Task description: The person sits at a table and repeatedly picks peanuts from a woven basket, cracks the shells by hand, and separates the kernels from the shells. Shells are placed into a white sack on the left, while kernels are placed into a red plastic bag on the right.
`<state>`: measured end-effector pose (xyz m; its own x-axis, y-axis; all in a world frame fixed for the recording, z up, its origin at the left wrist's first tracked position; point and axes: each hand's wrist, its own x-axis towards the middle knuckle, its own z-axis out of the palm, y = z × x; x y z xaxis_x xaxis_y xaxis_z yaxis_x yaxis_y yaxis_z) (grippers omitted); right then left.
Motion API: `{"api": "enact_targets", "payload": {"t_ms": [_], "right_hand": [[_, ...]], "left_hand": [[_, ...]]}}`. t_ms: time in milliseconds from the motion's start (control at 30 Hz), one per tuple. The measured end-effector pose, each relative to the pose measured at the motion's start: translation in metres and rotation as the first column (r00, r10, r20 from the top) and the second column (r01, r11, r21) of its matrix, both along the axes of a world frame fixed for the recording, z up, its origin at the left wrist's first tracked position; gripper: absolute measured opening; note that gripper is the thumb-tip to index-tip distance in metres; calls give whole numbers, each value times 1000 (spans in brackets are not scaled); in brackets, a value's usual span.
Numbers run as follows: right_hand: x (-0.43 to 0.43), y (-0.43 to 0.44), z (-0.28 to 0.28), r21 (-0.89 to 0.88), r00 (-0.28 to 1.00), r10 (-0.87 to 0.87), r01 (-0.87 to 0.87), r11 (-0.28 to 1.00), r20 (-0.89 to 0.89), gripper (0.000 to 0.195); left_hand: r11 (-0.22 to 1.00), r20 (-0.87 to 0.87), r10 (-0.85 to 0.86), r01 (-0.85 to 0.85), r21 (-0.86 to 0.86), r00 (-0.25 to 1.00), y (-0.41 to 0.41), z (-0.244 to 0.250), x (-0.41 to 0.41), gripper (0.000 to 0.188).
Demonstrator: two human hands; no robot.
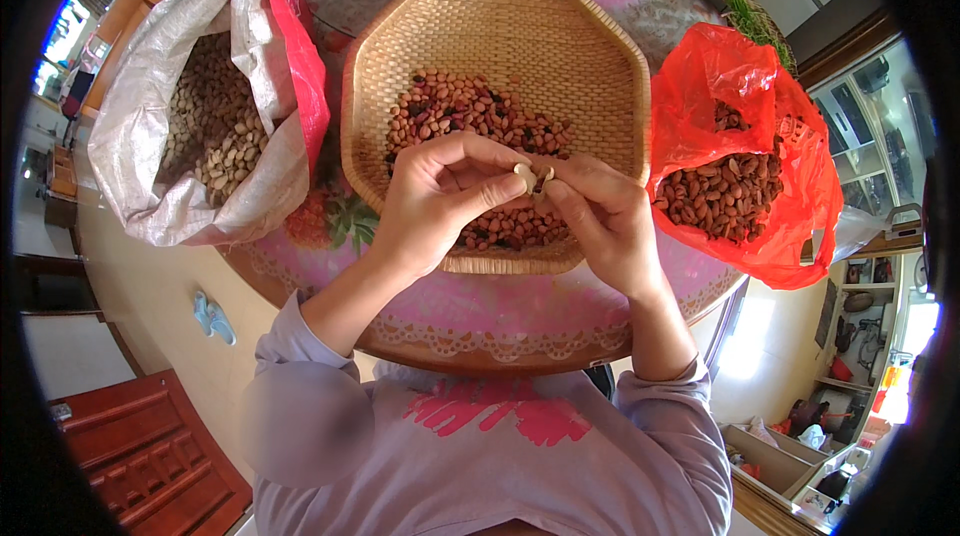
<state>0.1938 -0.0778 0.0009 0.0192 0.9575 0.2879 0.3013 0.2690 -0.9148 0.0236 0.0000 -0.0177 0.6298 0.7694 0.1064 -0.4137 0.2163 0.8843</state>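
Over the near part of a woven basket [517, 18], my left hand [435, 198] pinches one side of a split peanut shell [534, 180] between thumb and index finger. The other side of that shell is gripped by the fingertips of my right hand [611, 217]. Its inside is partly hidden by my fingers. Below and beyond my hands, shelled peanuts [457, 105] with pinkish-red skins lie in the basket, dark bits among them. To the left stands an open woven sack [142, 138] of unshelled peanuts [232, 153].
A red plastic bag [810, 198] at the right holds reddish-brown nuts or kernels [724, 195]. Everything rests on a round table with a pink patterned cover [495, 318]. Blue slippers [214, 318] lie on the floor at left. Shelves [862, 341] stand at right.
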Motion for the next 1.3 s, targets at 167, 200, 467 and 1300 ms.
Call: {"api": "enact_targets", "payload": {"t_ms": [167, 200, 467, 1300], "right_hand": [[-8, -1, -2, 117, 988, -127, 116, 986, 91, 30], [-6, -1, -7, 128, 987, -139, 128, 983, 79, 30], [2, 2, -1, 306, 944, -193, 107, 946, 268, 31], [14, 3, -2, 454, 904, -376, 253, 854, 204, 24]], "left_hand": [[992, -39, 78, -74, 100, 996, 0, -3, 2, 13], [991, -41, 79, -75, 108, 996, 0, -3, 3, 13], [954, -200, 123, -60, 295, 972, 3, 0, -1, 14], [927, -175, 220, -149, 345, 960, 9, 1, -1, 21]]}}
